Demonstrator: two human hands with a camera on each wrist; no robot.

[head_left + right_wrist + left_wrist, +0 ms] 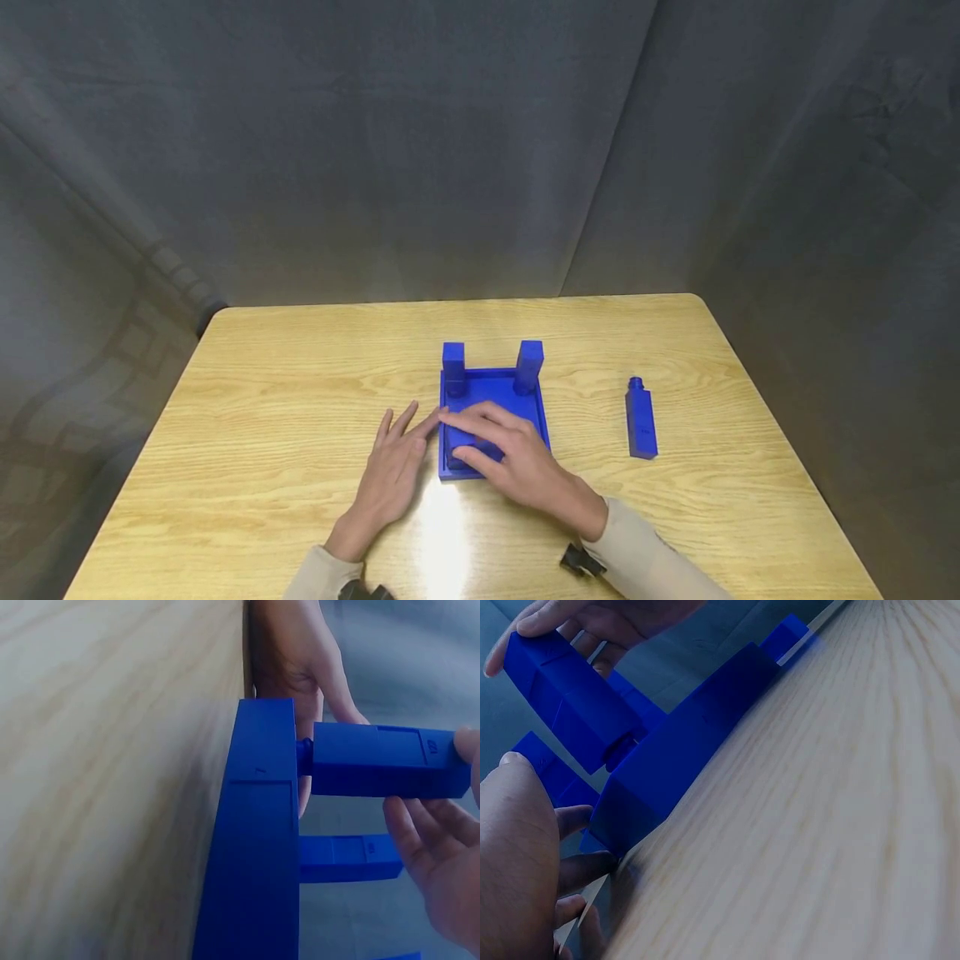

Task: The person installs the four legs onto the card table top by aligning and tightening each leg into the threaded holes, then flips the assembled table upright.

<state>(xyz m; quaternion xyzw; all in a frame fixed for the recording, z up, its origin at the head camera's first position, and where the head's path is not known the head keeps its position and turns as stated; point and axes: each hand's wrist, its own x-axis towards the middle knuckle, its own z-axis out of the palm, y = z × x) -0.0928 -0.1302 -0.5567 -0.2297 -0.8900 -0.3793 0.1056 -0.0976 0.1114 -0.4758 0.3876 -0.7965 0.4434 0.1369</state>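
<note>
My right hand (525,467) is over the near left corner of the blue tray (534,406), fingers and thumb curled round a blue block (382,760); that's my grip, closed on the block from above. In the right wrist view the block stands on end, its small round peg at the tray's floor, right at the surface; whether it is fully seated I cannot tell. My left hand (390,475) lies flat on the worktop (285,400) just beside the tray, fingers straight and spread, fingertips touching the tray's left wall. No grip there, just a steadying press against the edge.

Two more blue blocks stand upright at the far corners of the tray, the far left block (453,367) and the far right block (528,365), both plugged in and apart from my hands. A fourth piece, the loose block (641,419), lies on its side on the worktop, well to the right of the tray, peg end pointing away from me. A grey cloth backdrop (480,150) hangs behind the worktop.
</note>
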